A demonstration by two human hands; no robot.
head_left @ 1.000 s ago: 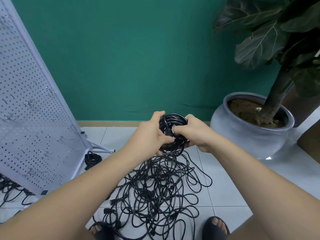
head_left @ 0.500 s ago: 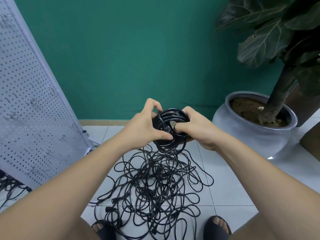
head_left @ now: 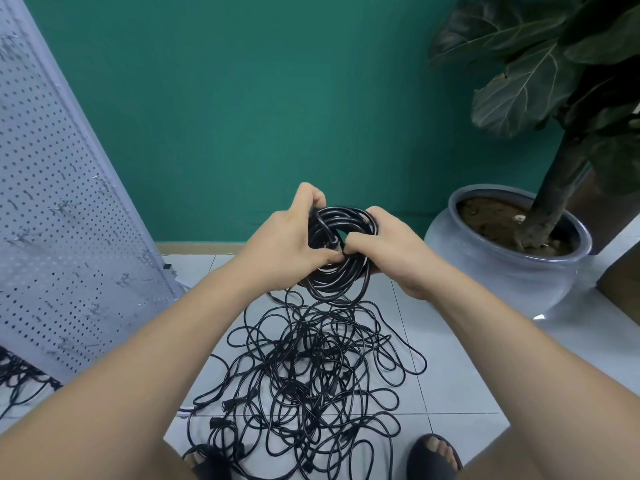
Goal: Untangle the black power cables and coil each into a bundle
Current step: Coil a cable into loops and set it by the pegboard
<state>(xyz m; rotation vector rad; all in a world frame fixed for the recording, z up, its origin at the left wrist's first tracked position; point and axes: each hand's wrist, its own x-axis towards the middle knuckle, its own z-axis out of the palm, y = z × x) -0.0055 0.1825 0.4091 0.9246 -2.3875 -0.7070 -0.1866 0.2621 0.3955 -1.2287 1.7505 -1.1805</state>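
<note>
While the coil hung between both hands: the coiled power cable was up off the tiled floor, in front of the green wall and directly above the heap.
Left hand: the left hand had its fingers curled over the coil's left rim and its thumb pressed in at the middle, clamping the loops together.
Right hand: the right hand pinched thumb against fingers at the coil's centre, apparently on the cable's end. Exactly what it pinched was too small to tell.
Tangled heap: the tangled heap of black cables lay knotted on the tiles, with plug ends showing at its near-left edge.
Risk, loose end: if that pinch slipped before the end was tucked, the stiff loops would likely spring open and the bundle would be lost.
Risk, drop: the coil sat right over the heap, so if let go it would probably land in the knot and snag.
Risk, trailing strand: one strand seemed to run from under the left hand down to the heap. Whether it belonged to the coil could not be told; if it did, a tug would haul the knot up.
Risk, feet: loops lay right at the sandals, and a step could catch one and tighten the tangle.
</note>
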